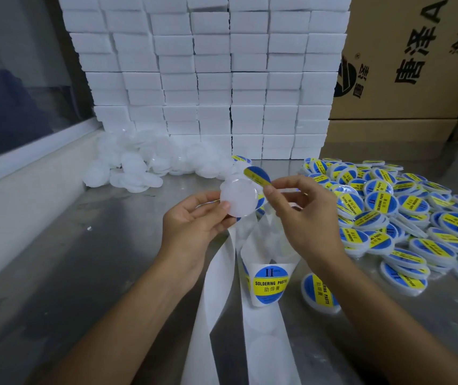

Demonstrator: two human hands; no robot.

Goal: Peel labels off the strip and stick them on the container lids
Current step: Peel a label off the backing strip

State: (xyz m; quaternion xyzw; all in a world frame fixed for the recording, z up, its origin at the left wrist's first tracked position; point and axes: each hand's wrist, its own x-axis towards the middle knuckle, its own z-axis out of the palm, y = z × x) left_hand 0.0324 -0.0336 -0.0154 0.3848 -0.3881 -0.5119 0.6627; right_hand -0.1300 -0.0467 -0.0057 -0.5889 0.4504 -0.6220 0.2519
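Pinching a blue-yellow "SOLDERING PASTE" label, right hand; left hand fingers gripping blank lid.

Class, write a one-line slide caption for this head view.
Left hand holds a blank lid while right hand brings a peeled label to it.

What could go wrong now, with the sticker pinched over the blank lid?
The sticker hangs curled from the right hand, held only by its edge, so it may fold onto itself or land off-centre on the lid. The left hand holds the lid by its rim, so it may slip under pressure. The loose strip underneath might catch the sticker.
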